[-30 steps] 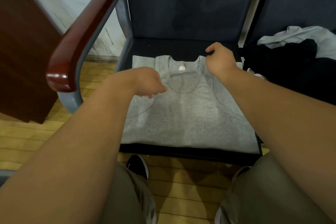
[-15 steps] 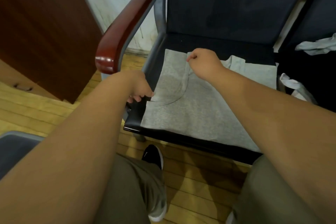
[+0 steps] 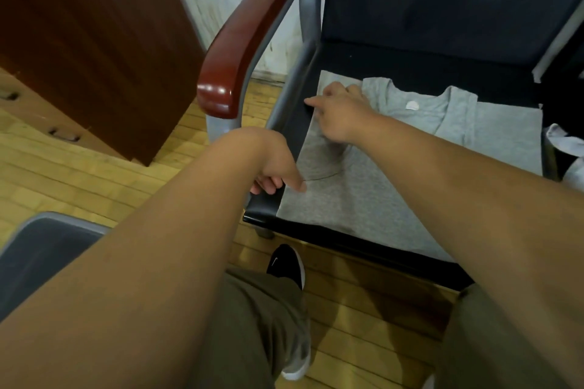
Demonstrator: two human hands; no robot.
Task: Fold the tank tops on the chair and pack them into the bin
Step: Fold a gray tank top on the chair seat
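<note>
The left hand (image 3: 273, 164) pinches the tank top (image 3: 363, 199) at its edge, the right hand (image 3: 341, 114) grip unclear — uneven lifting could drag it off the left edge of the chair (image 3: 347, 241).

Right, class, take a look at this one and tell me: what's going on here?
A person is working on a grey tank top spread on the seat of a chair. Their left hand pinches its near left edge, thumb on the fabric. Their right hand rests on the far left corner by the strap, grip unclear. The top is not yet folded up. A grey bin sits on the floor to the left, and more clothes lie on the next seat.
</note>
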